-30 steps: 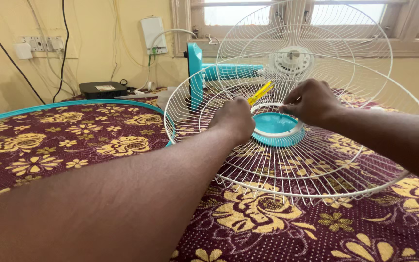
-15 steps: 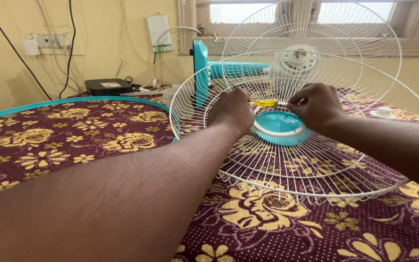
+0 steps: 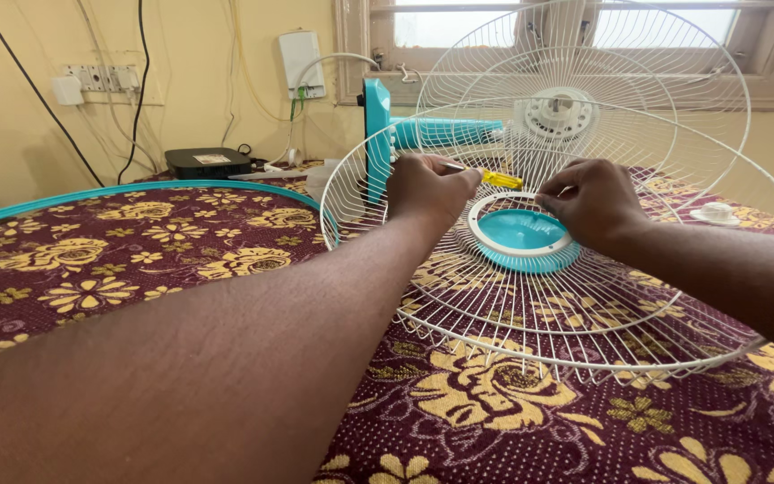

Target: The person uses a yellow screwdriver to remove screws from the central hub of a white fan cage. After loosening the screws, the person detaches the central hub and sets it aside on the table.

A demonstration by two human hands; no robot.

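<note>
A white wire fan grill (image 3: 584, 345) lies dish-up on the patterned cloth, with a teal centre cap (image 3: 521, 235) in its middle. My left hand (image 3: 427, 188) reaches over the grill's far rim and is closed around a yellow-handled screwdriver (image 3: 502, 179), whose handle points toward my right hand. My right hand (image 3: 595, 202) rests on the far right edge of the cap, its fingertips pinched at the cap's white rim. What the fingertips pinch is hidden.
A second white grill (image 3: 665, 72) stands upright behind, around a white hub. A teal fan body (image 3: 432, 133) lies at the back. A teal ring (image 3: 136, 190) curves across the cloth on the left. A black box (image 3: 208, 161) and wall sockets (image 3: 91, 78) sit far left; a small white cap (image 3: 717, 212) lies right.
Both hands have stayed at the centre cap. The screwdriver has swung from pointing up and back to lying nearly level between the hands. The view has shifted slightly.
</note>
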